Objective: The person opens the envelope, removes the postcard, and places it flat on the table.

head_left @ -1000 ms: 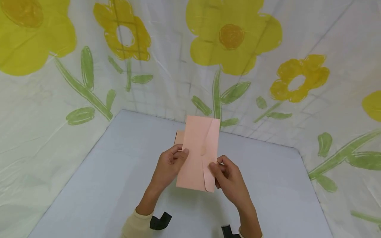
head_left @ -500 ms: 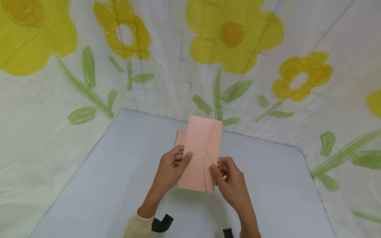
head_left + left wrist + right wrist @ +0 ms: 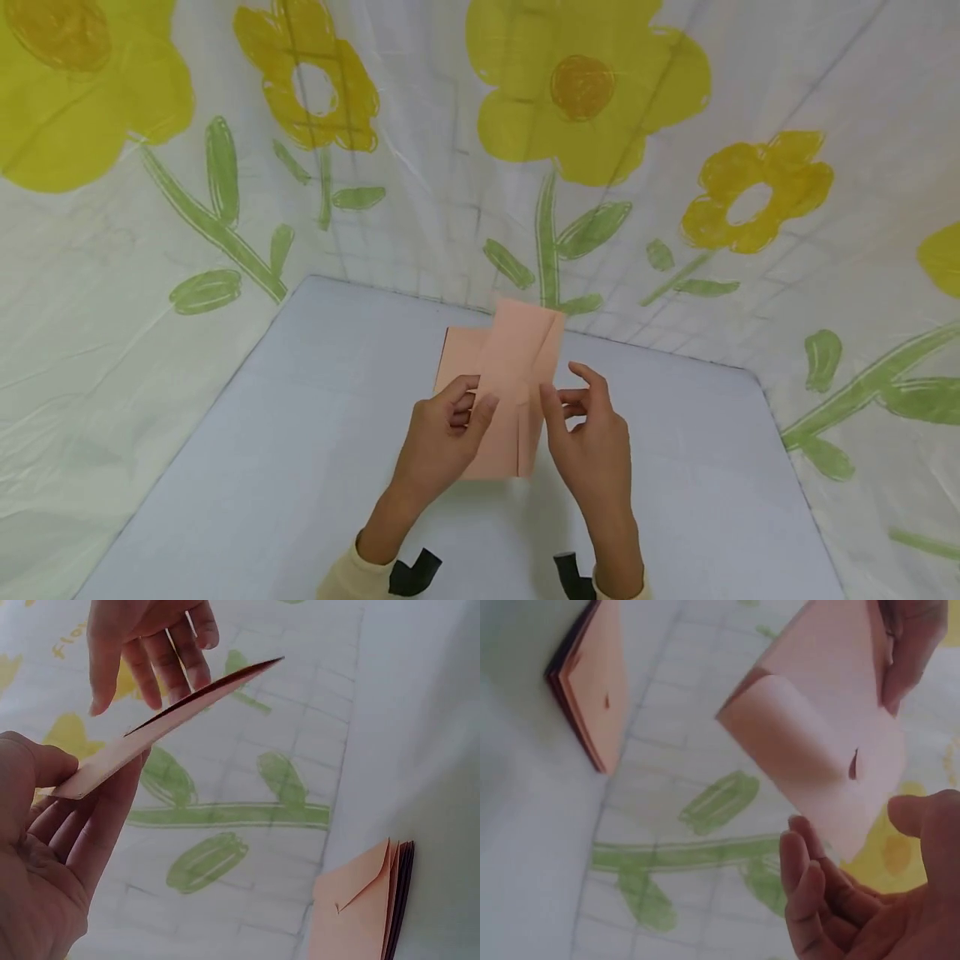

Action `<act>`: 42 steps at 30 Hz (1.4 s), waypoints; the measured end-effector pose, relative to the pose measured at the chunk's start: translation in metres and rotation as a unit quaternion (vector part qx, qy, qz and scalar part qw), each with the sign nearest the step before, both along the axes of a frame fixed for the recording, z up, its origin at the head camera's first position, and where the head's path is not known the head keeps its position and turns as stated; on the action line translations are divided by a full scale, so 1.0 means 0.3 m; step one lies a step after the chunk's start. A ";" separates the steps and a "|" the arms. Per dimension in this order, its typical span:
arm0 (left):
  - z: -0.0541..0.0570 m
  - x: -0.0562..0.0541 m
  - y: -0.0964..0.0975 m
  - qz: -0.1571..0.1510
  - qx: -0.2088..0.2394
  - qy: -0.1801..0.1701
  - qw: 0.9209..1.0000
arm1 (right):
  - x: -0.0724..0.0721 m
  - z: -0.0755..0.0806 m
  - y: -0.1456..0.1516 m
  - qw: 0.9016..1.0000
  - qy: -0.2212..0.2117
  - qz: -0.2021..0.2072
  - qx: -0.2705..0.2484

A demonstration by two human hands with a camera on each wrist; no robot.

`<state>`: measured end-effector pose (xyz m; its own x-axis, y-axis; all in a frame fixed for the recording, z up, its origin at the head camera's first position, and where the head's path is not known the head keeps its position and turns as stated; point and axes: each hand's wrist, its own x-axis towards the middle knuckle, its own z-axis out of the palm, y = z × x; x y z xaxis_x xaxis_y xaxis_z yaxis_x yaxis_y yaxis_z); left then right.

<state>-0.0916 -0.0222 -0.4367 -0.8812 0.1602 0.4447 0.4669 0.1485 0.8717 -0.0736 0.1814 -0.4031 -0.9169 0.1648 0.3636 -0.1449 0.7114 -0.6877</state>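
Observation:
A pink envelope [image 3: 521, 350] with a flap along one long side is held up over the table. My left hand [image 3: 444, 433] pinches its left edge, thumb in front and fingers behind. My right hand [image 3: 592, 437] is just off its right edge, fingers loosely bent and holding nothing. In the right wrist view the envelope [image 3: 825, 705] shows a small slit near the flap, with the right fingers [image 3: 806, 889] below it. The left wrist view shows the envelope [image 3: 172, 720] nearly edge-on, a dark gap along its upper side.
Behind the raised envelope, a stack of several similar envelopes [image 3: 349, 915] rests on the white table [image 3: 300, 400], partly hidden in the head view. A white curtain [image 3: 420, 208] with yellow flowers hangs around the table's back and sides. Black wrist mounts [image 3: 415, 573] sit at both wrists.
My right hand has come off the envelope's right edge, its fingers spreading. The envelope has shifted a little right and tilted, uncovering more of the stack behind.

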 end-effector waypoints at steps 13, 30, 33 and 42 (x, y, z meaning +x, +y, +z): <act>0.021 0.044 0.035 -0.003 -0.058 0.074 0.996 | -0.019 0.027 -0.007 1.000 -0.024 -0.018 -0.005; 0.007 0.032 0.021 -0.022 -0.032 0.064 0.997 | -0.011 0.033 -0.001 0.998 -0.052 -0.008 -0.022; 0.003 0.030 0.019 -0.020 -0.029 0.070 0.997 | -0.008 0.038 0.002 0.998 -0.059 -0.006 -0.025; -0.006 0.027 -0.002 -0.023 -0.002 0.056 0.998 | 0.006 0.047 0.018 0.997 -0.070 0.020 -0.033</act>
